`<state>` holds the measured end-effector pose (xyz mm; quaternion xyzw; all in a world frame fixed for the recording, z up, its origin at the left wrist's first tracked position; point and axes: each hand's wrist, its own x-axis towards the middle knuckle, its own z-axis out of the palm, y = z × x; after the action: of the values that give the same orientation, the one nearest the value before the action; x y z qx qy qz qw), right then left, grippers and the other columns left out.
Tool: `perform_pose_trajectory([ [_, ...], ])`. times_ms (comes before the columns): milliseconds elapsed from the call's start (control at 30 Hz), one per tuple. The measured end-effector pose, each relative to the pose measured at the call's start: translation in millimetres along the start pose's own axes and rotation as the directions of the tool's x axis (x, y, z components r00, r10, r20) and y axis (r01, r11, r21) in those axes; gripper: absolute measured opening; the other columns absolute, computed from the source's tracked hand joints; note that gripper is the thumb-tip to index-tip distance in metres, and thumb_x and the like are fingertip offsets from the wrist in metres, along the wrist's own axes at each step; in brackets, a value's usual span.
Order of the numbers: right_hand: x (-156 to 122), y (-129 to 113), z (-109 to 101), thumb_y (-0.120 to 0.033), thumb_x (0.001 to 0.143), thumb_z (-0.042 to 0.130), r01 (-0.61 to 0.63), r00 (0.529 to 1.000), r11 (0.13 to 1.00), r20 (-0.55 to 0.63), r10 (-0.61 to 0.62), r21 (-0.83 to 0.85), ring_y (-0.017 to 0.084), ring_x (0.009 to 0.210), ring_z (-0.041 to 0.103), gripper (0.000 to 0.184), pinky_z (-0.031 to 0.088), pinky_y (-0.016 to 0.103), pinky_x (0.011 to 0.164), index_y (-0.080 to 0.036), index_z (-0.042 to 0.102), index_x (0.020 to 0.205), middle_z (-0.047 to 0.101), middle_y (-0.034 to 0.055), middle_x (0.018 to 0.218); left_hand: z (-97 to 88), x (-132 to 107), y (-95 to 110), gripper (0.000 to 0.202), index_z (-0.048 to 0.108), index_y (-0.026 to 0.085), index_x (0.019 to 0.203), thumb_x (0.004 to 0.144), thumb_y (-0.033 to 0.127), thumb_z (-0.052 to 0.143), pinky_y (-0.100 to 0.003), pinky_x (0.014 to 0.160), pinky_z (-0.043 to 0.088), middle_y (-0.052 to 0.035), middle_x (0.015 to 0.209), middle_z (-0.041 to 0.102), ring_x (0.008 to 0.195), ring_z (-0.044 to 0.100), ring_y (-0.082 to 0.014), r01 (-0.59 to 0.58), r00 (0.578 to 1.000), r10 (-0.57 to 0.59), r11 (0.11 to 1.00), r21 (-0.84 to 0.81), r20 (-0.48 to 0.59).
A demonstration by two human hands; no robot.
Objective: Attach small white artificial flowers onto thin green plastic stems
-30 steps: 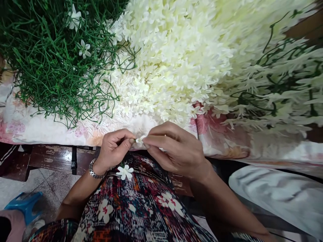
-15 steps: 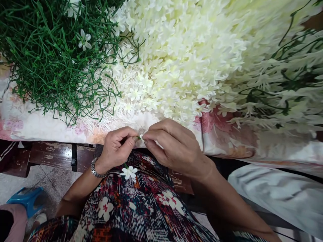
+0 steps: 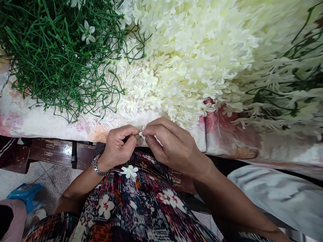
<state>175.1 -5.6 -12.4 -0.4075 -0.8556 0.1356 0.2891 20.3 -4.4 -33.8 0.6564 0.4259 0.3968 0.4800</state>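
My left hand (image 3: 121, 144), with a metal watch on its wrist, is closed with thumb and index finger pinched on a green plastic flower stem. Most of that stem is hidden by the hand; a white artificial flower (image 3: 129, 171) hangs from it below the palm, in front of my patterned clothing. My right hand (image 3: 174, 146) pinches a small white flower piece (image 3: 141, 135) between thumb and fingers. The fingertips of both hands nearly meet at this piece, close to the table's front edge. How the piece sits on the stem tip cannot be made out.
Green stems (image 3: 58, 64) are heaped at the left, beside a large pile of white flower heads (image 3: 191, 50). Thin white strands (image 3: 101, 119) lie between them on the floral cloth (image 3: 45, 122). More flowers with stems (image 3: 277, 90) lie right. A blue stool (image 3: 26, 196) stands lower left.
Both hands stay close together, and the right fingers have shifted slightly around the white piece. The green tip visible earlier between the fingertips is now hidden. The view has shifted a little.
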Motion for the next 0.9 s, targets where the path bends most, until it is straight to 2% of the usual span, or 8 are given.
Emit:
perform_pose_trajectory([
  [300,2,-1,8,-0.007,0.074,0.046,-0.022,0.998,0.999,-0.057,0.024,0.025,0.012,0.072,0.049,0.013,0.046,0.025,0.063,-0.016,0.044,0.083,0.050,0.0050,0.074,2.6,-1,1,0.011,0.051,0.013,0.065,0.074,0.012,0.045,-0.017,0.047,0.032,0.0033,0.055,0.042,0.050,0.037,-0.0052,0.050,0.995,-0.050,0.999,0.000,-0.084],
  [733,6,-3,21,-0.008,0.075,0.044,-0.049,0.986,0.998,-0.159,0.055,0.041,0.012,0.070,0.050,0.011,0.046,0.025,0.060,-0.016,0.044,0.082,0.050,0.0041,0.072,6.7,-3,-1,0.010,0.052,0.013,0.067,0.075,0.014,0.046,-0.017,0.047,0.034,0.0027,0.056,0.043,0.050,0.039,-0.0056,0.068,0.979,-0.074,0.997,-0.037,-0.189],
  [900,6,-2,18,-0.007,0.075,0.045,-0.018,0.985,0.997,-0.172,0.031,0.075,0.011,0.071,0.050,0.013,0.046,0.025,0.061,-0.017,0.046,0.082,0.051,0.0036,0.073,5.6,-3,-2,0.010,0.052,0.014,0.068,0.076,0.014,0.047,-0.017,0.046,0.033,0.0035,0.054,0.040,0.049,0.037,-0.0049,0.059,0.982,-0.075,0.994,-0.092,-0.173],
])
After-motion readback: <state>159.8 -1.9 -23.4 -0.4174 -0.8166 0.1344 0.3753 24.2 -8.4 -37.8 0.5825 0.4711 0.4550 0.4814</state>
